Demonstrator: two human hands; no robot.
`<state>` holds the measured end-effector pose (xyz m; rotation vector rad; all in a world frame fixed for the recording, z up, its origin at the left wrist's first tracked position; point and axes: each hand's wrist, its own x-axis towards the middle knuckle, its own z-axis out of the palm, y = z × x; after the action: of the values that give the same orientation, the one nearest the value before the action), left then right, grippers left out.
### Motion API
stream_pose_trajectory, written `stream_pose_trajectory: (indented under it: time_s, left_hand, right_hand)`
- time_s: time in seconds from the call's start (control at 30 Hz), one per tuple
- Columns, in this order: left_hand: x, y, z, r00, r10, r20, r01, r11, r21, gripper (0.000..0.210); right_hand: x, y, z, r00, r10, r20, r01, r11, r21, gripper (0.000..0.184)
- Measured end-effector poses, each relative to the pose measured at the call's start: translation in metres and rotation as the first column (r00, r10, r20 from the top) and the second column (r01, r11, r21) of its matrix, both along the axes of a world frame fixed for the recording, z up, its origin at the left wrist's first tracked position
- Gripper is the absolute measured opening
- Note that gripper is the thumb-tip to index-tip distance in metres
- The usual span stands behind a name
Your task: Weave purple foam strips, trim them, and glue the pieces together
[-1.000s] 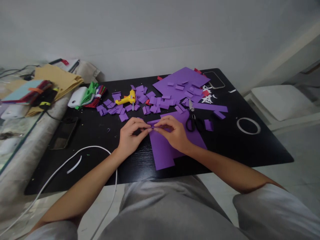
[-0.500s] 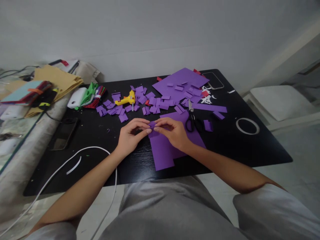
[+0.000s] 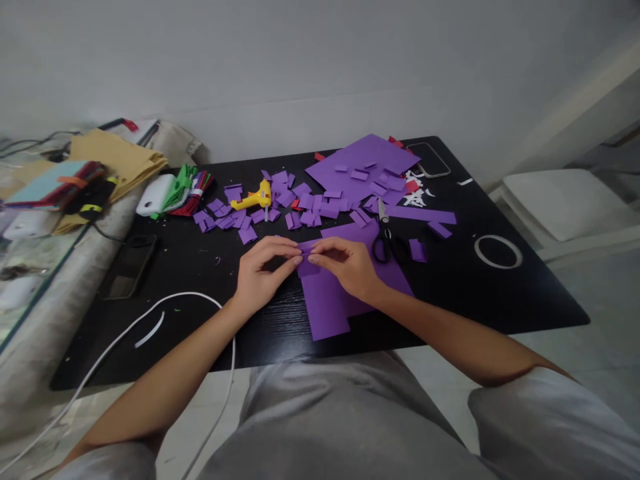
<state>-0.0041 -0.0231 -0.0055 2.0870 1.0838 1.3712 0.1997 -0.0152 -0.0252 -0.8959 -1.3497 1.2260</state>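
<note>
A small purple paper piece [image 3: 307,249], flat and creased across, its ends hidden by fingers, is over the upper-left part of some overlapping purple sheets [image 3: 325,307]; the left hand [image 3: 259,272] pinches its left end between thumb and fingertips, and the right hand [image 3: 354,268] pinches the right end likewise. Near the right hand, black-handled scissors [image 3: 387,235] lie partly on those sheets. Farther off, folded purple pieces [image 3: 329,210] lie scattered beside a yellow glue gun [image 3: 256,198], and a large purple sheet [image 3: 370,148] bears several more, with white scraps [image 3: 414,199] at its right edge, all on the black table [image 3: 465,300]
</note>
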Motion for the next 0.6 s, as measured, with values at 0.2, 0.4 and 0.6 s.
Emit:
stream_pose_trajectory:
  time_s: [0.2,0.4,0.6]
  left_hand:
    - [-0.0039,-0.0001,-0.0023,0.985,0.069,-0.161,-0.036,0.979,0.202,0.010]
    - [-0.0035,0.0010,-0.0011,0.984,0.047,-0.174,-0.009,0.977,0.212,0.011]
    - [-0.0032,0.0010,0.0003,0.979,0.003,-0.205,0.039,0.979,0.200,0.010]
  right_hand:
    - [0.0000,0.0003,-0.0015,1.000,0.010,0.020,-0.010,1.000,-0.016,0.021]
    - [0.0003,0.0005,-0.0009,1.000,0.004,0.031,-0.004,1.000,-0.002,0.023]
    - [0.0009,-0.0001,0.0017,0.999,-0.005,0.043,0.005,1.000,0.013,0.025]
